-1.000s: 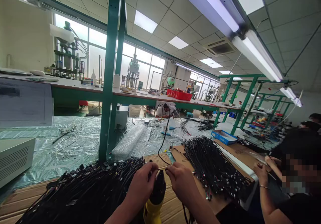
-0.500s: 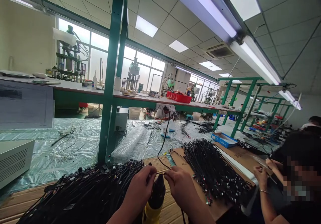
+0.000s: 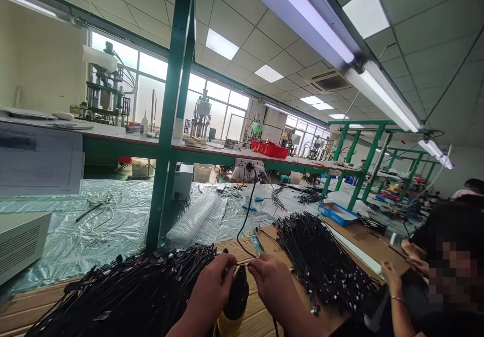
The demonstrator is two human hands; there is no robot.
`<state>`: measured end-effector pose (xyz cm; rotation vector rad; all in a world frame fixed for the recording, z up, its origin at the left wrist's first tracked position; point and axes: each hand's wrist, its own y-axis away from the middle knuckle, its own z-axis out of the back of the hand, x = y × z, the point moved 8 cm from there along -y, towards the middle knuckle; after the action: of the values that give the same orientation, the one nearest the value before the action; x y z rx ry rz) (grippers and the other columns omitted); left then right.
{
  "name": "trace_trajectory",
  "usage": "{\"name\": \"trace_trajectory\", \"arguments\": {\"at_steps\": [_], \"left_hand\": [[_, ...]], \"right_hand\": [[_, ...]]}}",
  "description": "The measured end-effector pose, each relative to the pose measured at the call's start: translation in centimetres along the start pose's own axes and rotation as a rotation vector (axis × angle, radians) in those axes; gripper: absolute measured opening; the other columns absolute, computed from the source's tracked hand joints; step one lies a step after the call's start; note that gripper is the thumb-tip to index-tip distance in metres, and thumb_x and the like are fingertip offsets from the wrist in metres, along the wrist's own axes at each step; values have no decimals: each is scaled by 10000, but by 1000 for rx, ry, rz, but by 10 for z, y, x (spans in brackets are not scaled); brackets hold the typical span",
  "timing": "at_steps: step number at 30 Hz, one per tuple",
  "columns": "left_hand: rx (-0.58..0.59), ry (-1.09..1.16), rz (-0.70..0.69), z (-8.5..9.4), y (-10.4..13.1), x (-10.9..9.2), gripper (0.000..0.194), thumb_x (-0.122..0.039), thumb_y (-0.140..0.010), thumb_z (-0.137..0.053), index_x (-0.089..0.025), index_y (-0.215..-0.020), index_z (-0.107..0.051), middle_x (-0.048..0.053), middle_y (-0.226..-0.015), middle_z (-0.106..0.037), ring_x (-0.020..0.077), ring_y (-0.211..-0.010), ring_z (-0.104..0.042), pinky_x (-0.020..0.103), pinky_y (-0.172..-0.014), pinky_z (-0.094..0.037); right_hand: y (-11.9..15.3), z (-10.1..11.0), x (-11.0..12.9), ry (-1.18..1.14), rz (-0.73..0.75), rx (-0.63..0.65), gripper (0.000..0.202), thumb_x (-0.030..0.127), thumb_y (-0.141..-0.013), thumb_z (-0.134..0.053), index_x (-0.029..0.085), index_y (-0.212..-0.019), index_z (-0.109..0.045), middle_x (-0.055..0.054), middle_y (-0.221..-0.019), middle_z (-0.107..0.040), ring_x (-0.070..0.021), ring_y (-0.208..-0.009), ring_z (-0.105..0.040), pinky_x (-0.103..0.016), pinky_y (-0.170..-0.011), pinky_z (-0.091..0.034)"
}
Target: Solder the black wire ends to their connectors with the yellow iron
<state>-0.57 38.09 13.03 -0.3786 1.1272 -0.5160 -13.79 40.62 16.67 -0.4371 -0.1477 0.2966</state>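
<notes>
My left hand (image 3: 214, 281) and my right hand (image 3: 270, 279) face each other with fingertips pinched. Between them a short, thin wire (image 3: 242, 264) is stretched level, one end in each pinch. Just below it stands a yellow and black heat gun (image 3: 238, 294), its dark nozzle pointing up. To the left of my left hand lies a large heap of black cables (image 3: 143, 291) with small connectors. Another black cable bundle (image 3: 317, 256) is on cardboard beyond my right hand. My palms and the rest of the held piece are hidden.
A co-worker's hands (image 3: 393, 276) are close on the right. A green post (image 3: 161, 201) rises ahead, carrying a shelf with a red bin (image 3: 269, 149). A black power cord (image 3: 245, 216) hangs from a socket strip. A blue box (image 3: 338, 213) sits farther back.
My hands hold nearly the same pose over the nozzle, with the wire still pinched. The co-worker's hands have shifted slightly. The view has tilted a little.
</notes>
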Motion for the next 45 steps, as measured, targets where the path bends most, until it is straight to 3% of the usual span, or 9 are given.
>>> {"name": "trace_trajectory", "arguments": {"at_steps": [20,34,45], "left_hand": [[-15,-21,1,9,4,-7,205,-217,-919,-417,-205,-855,-612,39,-817,-657,207,-765,-623,299,-722,-465],[5,-30,-8,-2,-1,-2,193,-179,-918,-405,-198,-870,-591,59,-863,-674,216,-818,-623,310,-748,-445],[-2,-29,-4,0,1,-3,198,-189,-909,-418,-204,-856,-608,54,-830,-669,220,-782,-616,306,-719,-440]], "right_hand": [[1,6,11,28,6,1,243,174,-951,-491,234,-858,-707,-19,-838,-684,-162,-755,-643,-247,-657,-387],[4,4,1,23,-34,3,255,165,-957,-479,218,-836,-697,-23,-850,-686,-159,-790,-649,-242,-676,-391],[4,6,3,12,-33,13,261,172,-962,-474,214,-834,-698,-25,-845,-687,-157,-786,-647,-243,-682,-386]]}}
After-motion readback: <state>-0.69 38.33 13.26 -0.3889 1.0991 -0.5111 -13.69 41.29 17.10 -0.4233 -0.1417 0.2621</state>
